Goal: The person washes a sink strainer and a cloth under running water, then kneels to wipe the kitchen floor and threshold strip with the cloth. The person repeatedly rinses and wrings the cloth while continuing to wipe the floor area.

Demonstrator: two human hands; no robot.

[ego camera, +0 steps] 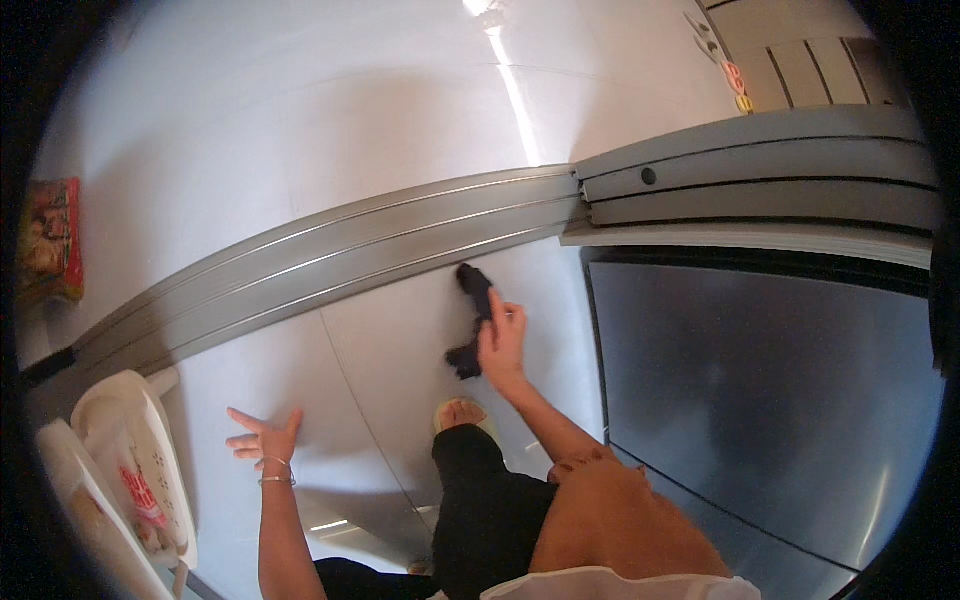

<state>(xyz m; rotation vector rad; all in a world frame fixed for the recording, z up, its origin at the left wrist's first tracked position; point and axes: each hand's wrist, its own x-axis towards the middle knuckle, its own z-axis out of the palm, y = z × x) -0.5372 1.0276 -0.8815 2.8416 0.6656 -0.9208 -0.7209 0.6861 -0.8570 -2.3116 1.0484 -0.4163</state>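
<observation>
My right hand point(507, 341) holds a black cloth point(474, 285) against the pale glossy floor tiles point(390, 322). The cloth's upper end lies close to a grey metal sliding-door track point(360, 244), and another part of it spreads out left of my fingers. Over the tiles to the left, my left hand point(264, 439) is spread with nothing in it; whether it touches the floor I cannot tell. Bracelets circle that wrist. Below the cloth is my slippered foot point(461, 414).
A dark glossy panel point(750, 375) stands close on my right, beside a grey sliding-door frame point(757, 176). On the left is a white plastic rack point(176, 480) holding packages. Beyond the track are a red packet point(52, 240) and scissors point(731, 71).
</observation>
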